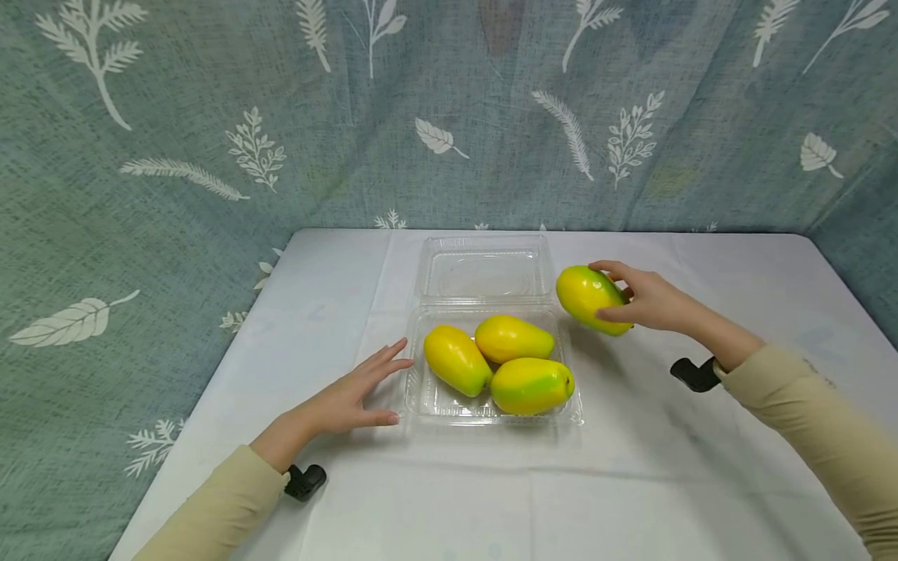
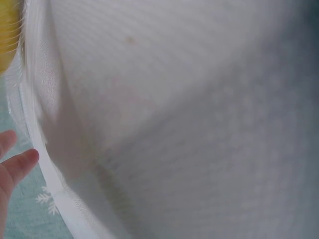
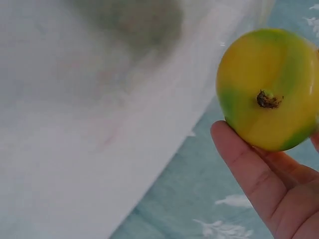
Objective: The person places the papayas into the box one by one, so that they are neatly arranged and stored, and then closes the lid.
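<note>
Head view: can see the right hand (image 1: 648,300) clamped on a yellow-green fruit (image 1: 588,294), thumb on the near side, fingers round the far side. Looks held up off the white table (image 1: 435,499), shadow underneath. Can spot a clear plastic box (image 1: 463,421) to the left of that hand and a bit nearer, with the lid (image 1: 487,273) flipped open on the far side. Count three more in the base: the left fruit (image 1: 456,360) closest to the left hand (image 1: 347,401), then the far fruit (image 1: 514,339) and the near fruit (image 1: 532,386) further right of those fingers. Left hand just beside the box's left edge, fingers straight and spread apart; can't tell if touching the plastic. Beyond both hands, a leafy blue-green curtain (image 1: 351,156).

Left wrist view: mostly blurry white cloth to the right of the hand. Can only make out a couple of spread fingers at the edge, plus clear plastic and a bit of yellow above them.

Right wrist view: held fruit seen end-on, dark stem end (image 3: 269,99) facing the camera, gripped firmly just above the palm. White table off to the left of the hand, curtain behind.
</note>
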The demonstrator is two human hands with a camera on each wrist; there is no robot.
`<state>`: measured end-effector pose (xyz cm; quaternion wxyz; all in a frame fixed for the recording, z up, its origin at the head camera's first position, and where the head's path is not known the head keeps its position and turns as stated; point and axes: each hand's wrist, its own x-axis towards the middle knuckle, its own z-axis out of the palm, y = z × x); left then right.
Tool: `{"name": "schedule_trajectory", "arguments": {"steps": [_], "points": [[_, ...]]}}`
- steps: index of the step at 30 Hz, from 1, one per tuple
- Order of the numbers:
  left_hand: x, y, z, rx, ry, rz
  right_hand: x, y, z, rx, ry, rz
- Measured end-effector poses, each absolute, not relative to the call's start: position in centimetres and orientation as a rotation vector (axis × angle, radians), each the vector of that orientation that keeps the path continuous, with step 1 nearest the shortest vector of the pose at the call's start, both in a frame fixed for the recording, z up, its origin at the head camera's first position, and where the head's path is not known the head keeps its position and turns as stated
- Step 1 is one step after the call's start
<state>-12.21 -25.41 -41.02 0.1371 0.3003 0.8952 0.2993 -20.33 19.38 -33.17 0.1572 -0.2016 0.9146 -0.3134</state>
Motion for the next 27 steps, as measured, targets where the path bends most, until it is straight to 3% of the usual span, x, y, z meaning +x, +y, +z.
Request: {"name": "schedule_trajectory", "arguments": {"steps": [13, 27], "points": [[-12.3, -25.4, -41.1, 0.882, 2.597, 0.850, -18.8, 16.5, -29.8, -0.748, 2.598, -0.864], [-12.3, -25.4, -41.0, 0.918, 2.590, 0.835, -17.1, 11.9, -29.0, -0.962, 2.490, -0.870]]}}
